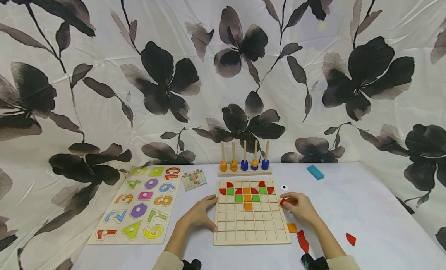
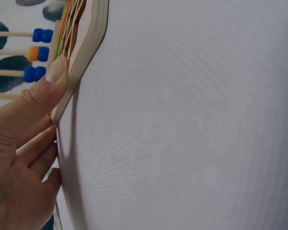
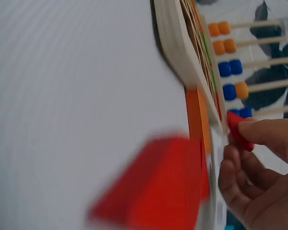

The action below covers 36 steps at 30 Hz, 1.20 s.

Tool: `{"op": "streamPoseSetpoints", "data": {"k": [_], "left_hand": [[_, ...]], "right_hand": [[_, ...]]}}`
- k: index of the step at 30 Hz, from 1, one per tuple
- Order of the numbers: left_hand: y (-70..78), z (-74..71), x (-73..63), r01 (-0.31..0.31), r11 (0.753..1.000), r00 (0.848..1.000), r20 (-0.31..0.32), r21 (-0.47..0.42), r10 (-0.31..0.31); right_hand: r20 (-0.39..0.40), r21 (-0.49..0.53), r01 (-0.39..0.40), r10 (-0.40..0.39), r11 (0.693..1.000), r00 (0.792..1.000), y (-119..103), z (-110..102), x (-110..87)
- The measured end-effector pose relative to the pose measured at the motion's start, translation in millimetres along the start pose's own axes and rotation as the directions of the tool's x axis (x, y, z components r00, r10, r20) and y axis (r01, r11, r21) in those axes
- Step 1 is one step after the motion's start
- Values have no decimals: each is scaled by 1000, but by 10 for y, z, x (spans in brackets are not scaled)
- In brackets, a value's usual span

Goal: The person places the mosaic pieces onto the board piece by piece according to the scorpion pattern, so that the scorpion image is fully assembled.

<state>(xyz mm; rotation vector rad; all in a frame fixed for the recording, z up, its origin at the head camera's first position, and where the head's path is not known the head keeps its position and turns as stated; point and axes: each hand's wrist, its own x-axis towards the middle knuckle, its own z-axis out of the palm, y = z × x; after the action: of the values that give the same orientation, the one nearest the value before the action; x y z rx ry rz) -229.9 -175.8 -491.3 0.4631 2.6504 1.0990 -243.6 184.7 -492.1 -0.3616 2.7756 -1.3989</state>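
A wooden grid board (image 1: 249, 225) lies flat, with red, green and orange pieces set in its upper rows. My left hand (image 1: 201, 214) steadies the board's left side, thumb and fingers spread along the edge; in the left wrist view the thumb of this hand (image 2: 26, 112) touches the board's edge (image 2: 89, 43). Just off the board's right edge, my right hand (image 1: 300, 206) pinches a small red piece (image 1: 282, 202) between thumb and fingers. The right wrist view shows that red piece (image 3: 238, 130) at the fingertips, partly covered by the thumb.
Right of the board lie an orange square (image 1: 292, 227), red pieces (image 1: 302, 241) and a separate red quarter-circle (image 1: 350, 239). Behind stands a peg rack with beads (image 1: 245, 171). A number-and-shape puzzle (image 1: 118, 219) and pattern card (image 1: 194, 179) are left; a blue block (image 1: 315, 172) is back right.
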Motion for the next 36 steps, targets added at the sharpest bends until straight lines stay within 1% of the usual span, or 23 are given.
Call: {"op": "streamPoseSetpoints", "data": {"k": [3, 5, 7, 10, 12, 14, 16, 19, 22, 23, 25, 28, 33, 36], "left_hand": [[4, -7, -2, 2, 1000, 1000, -1, 6, -2], [10, -13, -4, 6, 1000, 1000, -2, 6, -6], [15, -17, -5, 10, 1000, 1000, -3, 5, -10], [15, -20, -7, 5, 1000, 1000, 0, -1, -5], [6, -21, -9, -3, 1000, 1000, 5, 3, 3], [-6, -23, -12, -8, 1000, 1000, 7, 8, 8], [-20, -28, -15, -11, 1000, 1000, 7, 15, 11], [-32, -35, -17, -10, 1000, 1000, 8, 14, 10], [-38, -39, -12, -14, 1000, 1000, 10, 8, 14], [-38, -38, -9, -17, 1000, 1000, 12, 7, 17], [-40, -32, -3, -19, 1000, 1000, 14, 5, 19], [-32, -24, 0, -19, 1000, 1000, 12, 5, 18], [-32, -9, 10, -14, 1000, 1000, 8, 6, 14], [-27, -6, 16, -11, 1000, 1000, 11, 4, 11]], "right_hand": [[8, -127, -26, 27, 992, 1000, 73, -117, -96], [10, -207, -32, 35, 978, 999, 108, -197, -146], [11, -266, -48, 53, 963, 999, 130, -281, -203], [18, -307, -90, 100, 948, 995, 149, -411, -307], [34, -306, -121, 138, 944, 990, 156, -485, -385], [61, -292, -121, 145, 949, 988, 154, -534, -456], [88, -264, -93, 120, 960, 989, 143, -541, -508], [144, -214, -1, 32, 977, 989, 104, -482, -545], [184, -187, 46, -11, 981, 983, 45, -360, -523], [200, -192, 61, -22, 980, 980, 27, -318, -509], [222, -210, 63, -15, 976, 975, -8, -232, -470], [254, -243, 100, -36, 965, 966, -40, -136, -424], [297, -245, 146, -69, 959, 952, -65, -104, -396], [324, -229, 143, -63, 963, 944, -67, -129, -393]]}}
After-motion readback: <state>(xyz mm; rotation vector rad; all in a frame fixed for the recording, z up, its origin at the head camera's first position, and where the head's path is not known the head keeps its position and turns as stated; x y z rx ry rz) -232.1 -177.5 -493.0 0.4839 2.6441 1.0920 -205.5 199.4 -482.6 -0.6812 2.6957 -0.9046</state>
